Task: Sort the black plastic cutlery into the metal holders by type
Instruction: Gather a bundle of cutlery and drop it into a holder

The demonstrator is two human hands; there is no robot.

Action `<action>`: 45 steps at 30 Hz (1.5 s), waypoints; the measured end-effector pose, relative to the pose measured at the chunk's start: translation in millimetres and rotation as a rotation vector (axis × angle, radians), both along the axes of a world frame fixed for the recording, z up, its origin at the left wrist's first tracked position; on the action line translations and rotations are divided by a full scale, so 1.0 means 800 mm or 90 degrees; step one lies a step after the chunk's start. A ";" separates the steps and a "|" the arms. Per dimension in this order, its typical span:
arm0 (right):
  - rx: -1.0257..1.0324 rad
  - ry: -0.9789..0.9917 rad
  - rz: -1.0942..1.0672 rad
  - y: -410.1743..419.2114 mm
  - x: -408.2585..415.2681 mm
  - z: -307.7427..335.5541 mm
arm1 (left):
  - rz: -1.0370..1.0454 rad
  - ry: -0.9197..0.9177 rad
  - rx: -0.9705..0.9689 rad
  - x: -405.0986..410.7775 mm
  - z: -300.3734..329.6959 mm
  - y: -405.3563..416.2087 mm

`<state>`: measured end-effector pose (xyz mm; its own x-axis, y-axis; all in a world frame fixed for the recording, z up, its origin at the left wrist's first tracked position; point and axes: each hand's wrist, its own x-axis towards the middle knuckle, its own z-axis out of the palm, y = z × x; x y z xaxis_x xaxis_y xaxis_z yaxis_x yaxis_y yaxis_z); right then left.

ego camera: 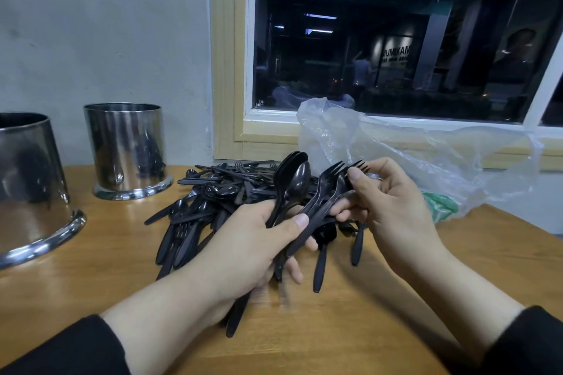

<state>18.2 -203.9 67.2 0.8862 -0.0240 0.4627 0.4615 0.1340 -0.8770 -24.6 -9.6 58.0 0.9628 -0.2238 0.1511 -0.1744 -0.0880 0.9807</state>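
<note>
A wooden table (380, 329) fills the lower half of the frame, running up to a grey wall at the upper left and a dark window (396, 39) at the upper right, whose glass reflects ceiling lights. A crumpled clear plastic bag (441, 161) lies on the table at the right, below the window sill, with a bit of green print showing at its lower edge. Two shiny metal holders stand at the left: the nearer holder (27, 186) is cut off by the left edge of the frame, and the farther holder (128, 149) stands upright beside it, close to the wall. Between the farther holder and the bag, in the middle of the frame, spreads a loose pile of black plastic cutlery (213, 201), forks, spoons and knives lying crossed over one another on the table. Just in front of the pile, both hands are raised above the table, each arm in a dark sleeve. The left hand (243, 253) is curled round a bundle of handles, with several nested spoons (292, 183) fanning up from its grip and the thumb pressed across them. The right hand (393, 207) pinches forks (332, 179) near their tines between thumb and fingers, their handles slanting down toward the left hand's grip.
</note>
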 end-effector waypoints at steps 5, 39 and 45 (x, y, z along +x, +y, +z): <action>-0.065 -0.034 -0.057 0.002 -0.003 0.001 | -0.022 -0.007 0.061 0.000 -0.005 -0.001; -0.924 0.207 -0.215 -0.074 0.048 -0.023 | 0.085 -0.073 0.062 0.009 -0.009 0.004; -0.888 0.231 -0.197 -0.082 0.047 -0.016 | 0.085 -0.073 0.045 0.012 -0.012 0.006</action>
<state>56.1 -269.8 54.5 0.9988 0.0385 0.0288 0.0451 -0.9584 -0.2819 -14.6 -5.2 48.8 0.9620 -0.1095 0.2502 -0.2670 -0.1857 0.9456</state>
